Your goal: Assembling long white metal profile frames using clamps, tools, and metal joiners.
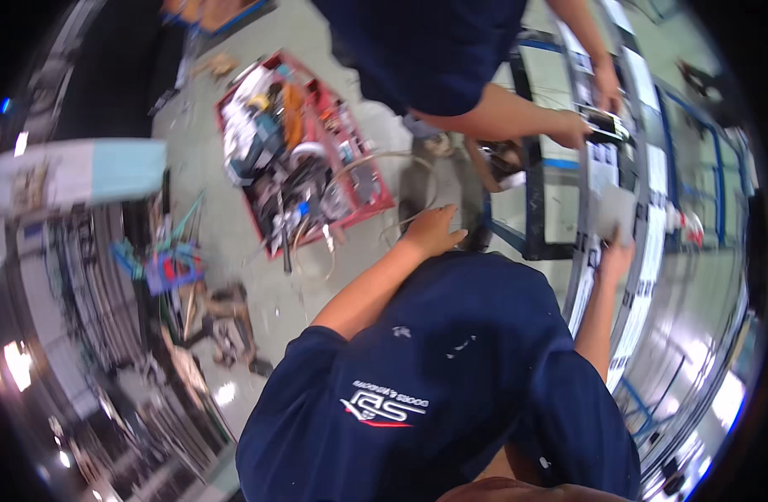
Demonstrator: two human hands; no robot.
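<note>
A red box [371, 211] sits at ten o'clock from the left hand [434, 233], whose grip is loose, fingers apart. Near three o'clock, a pale block [616, 209] is held in the right hand's [616, 257] grip, by long bars [654, 180].

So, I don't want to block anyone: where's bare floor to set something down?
Bare floor lies between the red tray and the clutter at lower left. Crowded: the tray, packed with tools, and the rails, where the right hand holds a pale block near the co-worker's hands.
</note>
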